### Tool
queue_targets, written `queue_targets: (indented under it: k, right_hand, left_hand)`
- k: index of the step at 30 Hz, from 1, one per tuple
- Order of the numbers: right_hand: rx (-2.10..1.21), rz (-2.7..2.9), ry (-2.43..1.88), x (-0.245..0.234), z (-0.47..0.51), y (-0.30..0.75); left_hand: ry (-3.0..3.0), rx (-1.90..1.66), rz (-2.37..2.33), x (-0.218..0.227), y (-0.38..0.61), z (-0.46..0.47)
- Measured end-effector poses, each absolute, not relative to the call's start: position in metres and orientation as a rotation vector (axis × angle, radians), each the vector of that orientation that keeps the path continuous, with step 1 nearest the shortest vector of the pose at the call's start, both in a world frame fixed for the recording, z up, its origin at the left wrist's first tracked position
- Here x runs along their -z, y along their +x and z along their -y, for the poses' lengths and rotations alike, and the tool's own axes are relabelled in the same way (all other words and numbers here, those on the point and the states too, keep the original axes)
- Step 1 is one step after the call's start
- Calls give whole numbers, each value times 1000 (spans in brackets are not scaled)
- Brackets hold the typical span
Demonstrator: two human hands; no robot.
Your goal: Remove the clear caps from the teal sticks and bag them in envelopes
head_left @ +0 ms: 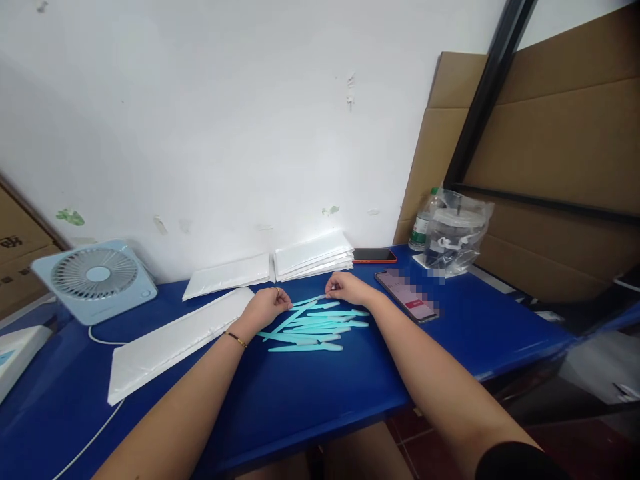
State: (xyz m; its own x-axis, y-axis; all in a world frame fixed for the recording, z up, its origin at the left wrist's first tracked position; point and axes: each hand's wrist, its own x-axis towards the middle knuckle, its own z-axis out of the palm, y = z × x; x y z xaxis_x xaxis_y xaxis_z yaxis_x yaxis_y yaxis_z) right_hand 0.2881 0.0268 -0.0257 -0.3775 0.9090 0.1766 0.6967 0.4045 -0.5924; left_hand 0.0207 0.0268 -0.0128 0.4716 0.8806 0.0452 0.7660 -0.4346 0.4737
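A loose pile of teal eyebrow razors [325, 323] with pale translucent caps lies on the blue table, several of them crossing each other. At the far edge of the pile, one teal eyebrow razor [309, 301] spans the gap between my hands. My left hand [267, 310] is closed in a pinch at its left end. The fingers of my right hand [347, 289] are pinched together on its pale capped end. A long white padded envelope [175, 343] lies flat beside my left hand and forearm. Behind the hands are stacked white envelopes [313, 257] and another white envelope [227, 275].
A light blue fan [97, 275] with a white cable stands at the left. To the right lie a phone [407, 297] with a lit screen and an orange-edged phone [375, 255]. A bottle [420, 227] and a plastic-wrapped cup [453, 233] stand at the back right by cardboard.
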Motion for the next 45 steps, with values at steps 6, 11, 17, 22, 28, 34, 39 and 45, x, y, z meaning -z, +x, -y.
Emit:
queue_targets:
  k: [6,11,17,22,28,34,39,45]
  right_hand:
    - [-452,2083,-1438,22,-28,303]
    - [-528,2199,-1276,20,-22,291]
    - [-554,2260,-1278,20,-19,288]
    - [-607,2258,-1274,14,-14,284]
    - [-591,2245,-1219,16,-12,271]
    - [-818,2161,-1201,16,-9,268]
    - [-1012,2008,-1031,13,-5,263]
    - [-1295,1636,-1005,18,-9,255]
  left_hand:
    - [2412,-504,-1518,6,15,-21]
    - [2463,-372,-1537,-1,19,-6]
    - [2530,-325,-1389,1,26,1]
    - [2657,-435,-1307,3,34,1]
    - [2606,-502,-1320,10,42,0]
    - [2521,-443,-1360,15,41,-4]
    - [2456,-618,-1360,17,40,-8]
    - [2328,-780,-1251,18,41,-12]
